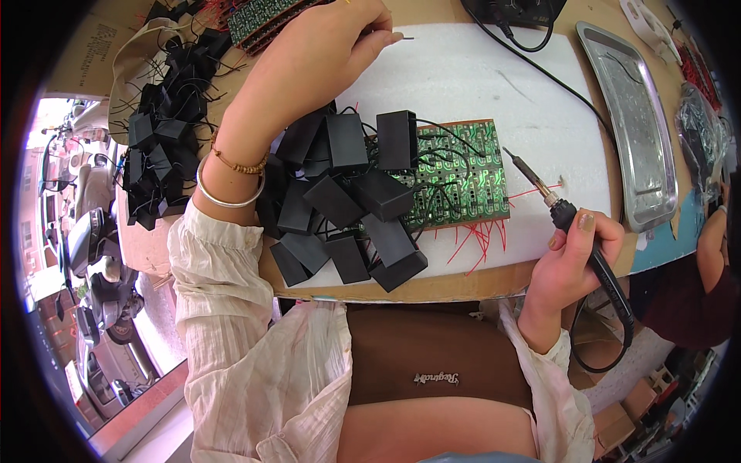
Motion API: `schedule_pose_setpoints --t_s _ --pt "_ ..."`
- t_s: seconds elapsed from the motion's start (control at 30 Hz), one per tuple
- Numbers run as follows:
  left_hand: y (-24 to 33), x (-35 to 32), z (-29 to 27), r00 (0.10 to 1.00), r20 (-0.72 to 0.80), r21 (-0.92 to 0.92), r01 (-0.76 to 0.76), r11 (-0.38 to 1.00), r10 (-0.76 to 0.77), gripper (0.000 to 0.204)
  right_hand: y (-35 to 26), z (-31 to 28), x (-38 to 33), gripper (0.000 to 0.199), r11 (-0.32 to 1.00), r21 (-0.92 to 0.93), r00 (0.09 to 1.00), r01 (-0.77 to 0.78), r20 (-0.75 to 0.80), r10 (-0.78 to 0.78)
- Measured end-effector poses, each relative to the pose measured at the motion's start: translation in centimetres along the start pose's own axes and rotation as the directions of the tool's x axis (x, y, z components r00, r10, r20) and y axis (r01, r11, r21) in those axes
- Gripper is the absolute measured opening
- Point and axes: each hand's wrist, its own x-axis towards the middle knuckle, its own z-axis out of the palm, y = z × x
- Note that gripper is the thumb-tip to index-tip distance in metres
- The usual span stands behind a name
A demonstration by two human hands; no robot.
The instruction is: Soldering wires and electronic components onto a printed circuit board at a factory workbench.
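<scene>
My right hand (573, 255) is closed round the black handle of a soldering iron (565, 214), whose tip points up and left, just off the right edge of a green circuit board panel (467, 174). Red wires (482, 235) stick out along the panel's near and right edges. Black plastic boxes (347, 143) on dark leads cover its left part. Beyond the panel, my left hand (328, 50) reaches to the far side with thumb and fingers pinched. A thin dark end pokes out past the fingertips; what it belongs to is hidden.
A white foam sheet (532, 92) lies under the work. More black boxes (166, 127) are heaped at left, beside stacked circuit boards (262, 19) at the back. The iron's cable (552, 77) crosses near a metal tray (644, 147). Another person's arm (712, 239) shows at far right.
</scene>
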Motion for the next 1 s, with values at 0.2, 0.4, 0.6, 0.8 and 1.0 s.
schedule_pose_setpoints --t_s 0.2,0.4,0.6,0.8,1.0 --pt "0.1 -0.8 -0.4 0.992 0.123 0.108 -0.034 0.994 0.020 0.017 0.0 0.0 0.0 0.017 1.000 -0.015 1.000 0.011 0.005 -0.011" --pt "4.4 -1.8 -1.0 0.952 -0.072 -0.148 -0.306 0.941 0.298 0.021 -0.1 0.1 0.0 0.018 1.000 -0.031 1.000 -0.005 -0.001 0.005" --pt "5.9 -1.3 0.2 0.891 0.184 -0.270 -0.360 0.893 0.414 0.021 -0.1 0.0 0.0 0.018 1.000 -0.005 1.000 0.002 0.003 -0.002" --pt "6.0 -0.4 1.0 0.965 0.176 -0.456 -0.094 0.885 0.193 0.015 0.0 -0.2 -0.1 0.018 1.000 0.011 1.000 -0.003 -0.004 0.003" --pt "6.5 1.6 1.0 0.989 0.038 -0.278 -0.130 0.952 0.146 0.016 0.0 -0.2 -0.2 0.018 0.999 0.032 1.000 0.003 -0.002 -0.003"
